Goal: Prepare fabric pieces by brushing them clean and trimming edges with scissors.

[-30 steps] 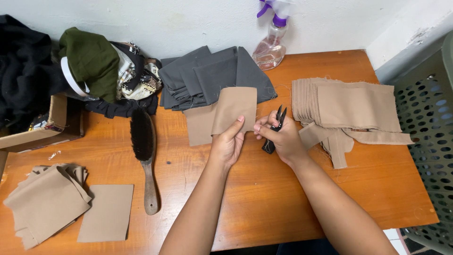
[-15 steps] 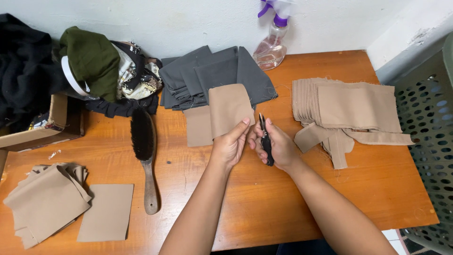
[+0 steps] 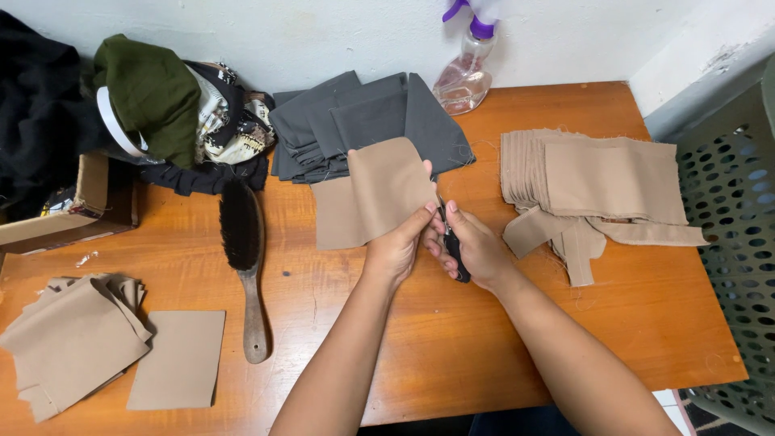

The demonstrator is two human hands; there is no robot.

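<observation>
Wooden table [image 3: 452, 355]: all items are borne on it.

Cardboard box [image 3: 89, 202], 9 o'clock edge: dark contents are seen inside, too shadowed to identify; black and green garments [image 3: 145, 105] are heaped above it.

Perforated grey basket [image 3: 735, 242], 3 o'clock: its contents cannot be told.

Grey fabric stack [image 3: 355, 121], 12 o'clock.

Tan cut pieces [image 3: 605, 178], stacked at 2 o'clock; further tan pieces [image 3: 73, 339] are lain at 8 o'clock.

Tan fabric piece [image 3: 371, 194], centre: it is pinched at its right edge by the left hand [image 3: 395, 246].

Brush [image 3: 242, 250], 9 o'clock of the hands.

Spray bottle [image 3: 467, 69], 12 o'clock.

Black-handled snips [image 3: 452, 242]: they are gripped in the closed right hand [image 3: 476, 250], with blades at the fabric's edge.
</observation>
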